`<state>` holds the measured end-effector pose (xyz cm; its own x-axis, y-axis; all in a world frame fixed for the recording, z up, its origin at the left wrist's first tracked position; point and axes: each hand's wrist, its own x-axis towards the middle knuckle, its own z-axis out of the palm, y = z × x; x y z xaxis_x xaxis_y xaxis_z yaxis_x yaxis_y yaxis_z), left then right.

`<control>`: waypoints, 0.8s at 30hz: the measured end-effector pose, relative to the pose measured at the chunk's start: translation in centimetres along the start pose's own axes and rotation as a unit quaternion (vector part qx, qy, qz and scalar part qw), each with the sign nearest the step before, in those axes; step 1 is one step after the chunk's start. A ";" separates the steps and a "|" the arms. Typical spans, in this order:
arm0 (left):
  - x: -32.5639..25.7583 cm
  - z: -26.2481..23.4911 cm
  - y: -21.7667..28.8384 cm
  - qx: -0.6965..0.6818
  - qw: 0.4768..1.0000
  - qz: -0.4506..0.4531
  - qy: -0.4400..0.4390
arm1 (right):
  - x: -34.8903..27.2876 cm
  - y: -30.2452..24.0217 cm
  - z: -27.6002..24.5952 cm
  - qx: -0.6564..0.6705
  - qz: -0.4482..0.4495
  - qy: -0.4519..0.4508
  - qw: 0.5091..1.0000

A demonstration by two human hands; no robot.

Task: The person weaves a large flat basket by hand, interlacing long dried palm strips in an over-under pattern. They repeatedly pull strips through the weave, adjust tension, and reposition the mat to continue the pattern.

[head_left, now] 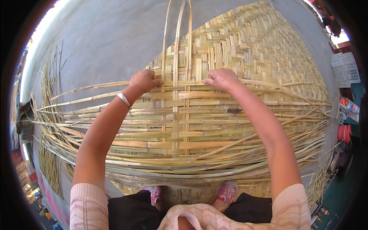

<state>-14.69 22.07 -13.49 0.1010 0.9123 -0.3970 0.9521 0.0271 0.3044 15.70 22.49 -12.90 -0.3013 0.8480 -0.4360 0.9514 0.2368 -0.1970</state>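
Both arms reach forward over a half-woven mat of flat split-reed strips. My left hand (145, 81), with a silver bracelet on its wrist, is closed on a crosswise reed strip (182, 82). Further right along that strip, my right hand (221, 79) is closed too, its thumb pressed on the strip. Between the hands, three lengthwise strips (176, 57) cross it and run up past the far side. Nearer me, several crosswise strips (153, 122) pass over and under the lengthwise ones, with loose ends spreading left and right.
Tightly woven matting (249, 42) spreads to the far right on the grey floor (103, 46). A pile of loose thin reeds (50, 153) lies at the left. On the right stand a white plastic crate (344, 69) and a red spool (344, 133). My pink shoes (226, 191) are at the near edge.
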 end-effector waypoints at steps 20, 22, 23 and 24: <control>-0.6 1.5 -2.8 -0.062 0.996 0.058 0.028 | -0.7 0.1 1.1 0.076 0.031 0.017 0.996; -0.5 1.3 -2.9 -0.059 0.995 0.069 0.031 | -0.7 0.3 1.3 0.078 0.033 0.035 0.996; -0.4 1.1 -2.9 -0.066 0.995 0.067 0.023 | -0.8 0.3 1.4 0.073 0.025 0.056 0.995; -0.3 0.9 -2.9 -0.073 0.995 0.062 0.014 | -0.8 0.3 1.4 0.072 0.030 0.067 0.995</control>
<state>-17.26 21.32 -15.03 0.2051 0.9236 -0.3240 0.8802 -0.0292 0.4737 16.19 21.22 -13.79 -0.2239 0.9163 -0.3320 0.9455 0.1215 -0.3022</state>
